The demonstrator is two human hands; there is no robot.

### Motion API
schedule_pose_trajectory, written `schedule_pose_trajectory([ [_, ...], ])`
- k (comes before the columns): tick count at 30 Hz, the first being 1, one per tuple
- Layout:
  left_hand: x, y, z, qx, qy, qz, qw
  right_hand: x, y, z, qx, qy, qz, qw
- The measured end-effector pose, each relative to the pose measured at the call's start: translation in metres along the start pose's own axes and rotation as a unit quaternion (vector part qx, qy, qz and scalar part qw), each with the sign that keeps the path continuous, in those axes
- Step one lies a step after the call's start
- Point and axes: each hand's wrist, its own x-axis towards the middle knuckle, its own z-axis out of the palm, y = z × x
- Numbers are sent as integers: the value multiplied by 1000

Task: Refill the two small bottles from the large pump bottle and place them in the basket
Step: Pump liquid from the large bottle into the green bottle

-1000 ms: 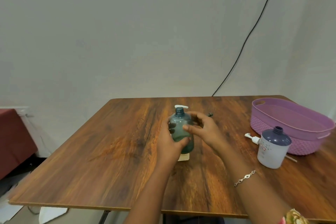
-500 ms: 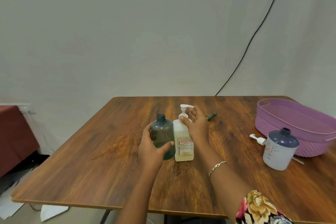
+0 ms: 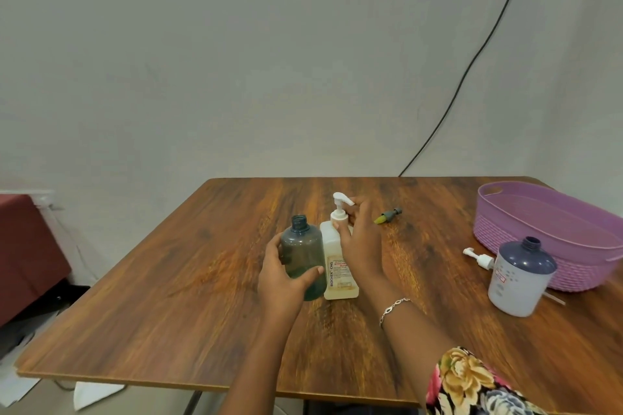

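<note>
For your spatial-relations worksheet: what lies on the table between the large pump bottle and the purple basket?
In the head view, a small grey-and-yellow cap piece lies on the bare wood between the pump bottle and the basket, apart from both.

Uncapped teal bottle (image 3: pixel 302 258) upright, touching cream pump bottle (image 3: pixel 337 266); basket (image 3: pixel 546 236) apart.

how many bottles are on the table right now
3: the teal bottle in the left hand, the pump bottle beside it under the right hand, and the white bottle by the basket.
</note>
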Motion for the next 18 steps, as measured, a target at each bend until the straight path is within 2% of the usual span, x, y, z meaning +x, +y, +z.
schedule_pose_trajectory([
  [5, 1, 1, 0, 9, 2, 2, 1000, -1, 2, 0, -81, 8, -68, 994],
  [14, 1, 5, -2, 21, -7, 9, 1000, -6, 4, 3, -86, 41, -146, 985],
  [18, 0, 4, -4, 18, -3, 7, 1000, -1, 11, 2, -58, 17, -105, 993],
])
